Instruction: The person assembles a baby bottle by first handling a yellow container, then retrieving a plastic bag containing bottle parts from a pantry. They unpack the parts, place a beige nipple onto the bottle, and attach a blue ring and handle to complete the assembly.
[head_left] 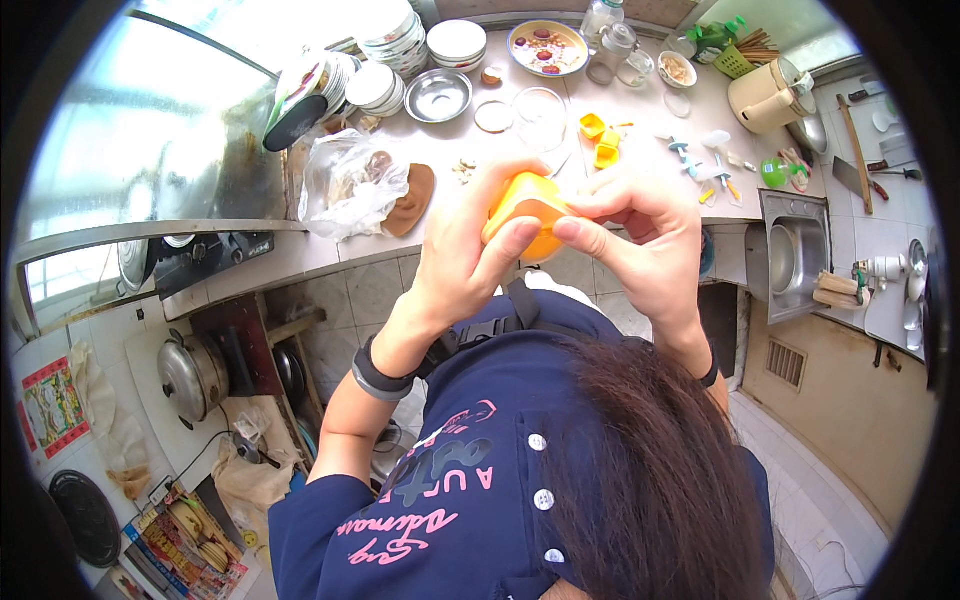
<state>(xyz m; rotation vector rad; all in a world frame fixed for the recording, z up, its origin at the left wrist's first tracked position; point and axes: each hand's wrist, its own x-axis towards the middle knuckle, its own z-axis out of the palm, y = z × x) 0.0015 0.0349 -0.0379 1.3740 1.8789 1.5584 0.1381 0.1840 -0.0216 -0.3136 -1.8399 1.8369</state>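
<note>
A hollow orange-yellow plastic piece [528,200], rounded like a small cup or mould, is held up in front of my chest near the counter's front edge. My left hand [455,240] wraps round it from the left, with the thumb pressed on its near side. From the right, the thumb and fingertips of my right hand [645,235] pinch its right edge. What is inside it is hidden from here. Beyond my hands, smaller yellow plastic pieces [606,150] of similar colour lie on the counter.
A plastic bag [350,185] and a brown hat-like item [410,200] lie left of my hands. Behind stand a metal bowl [438,95], stacked white bowls [457,42] and a yellow-rimmed basin [547,48]. At right are a steel sink [797,255], a cleaver [857,180] and a beige container [765,97].
</note>
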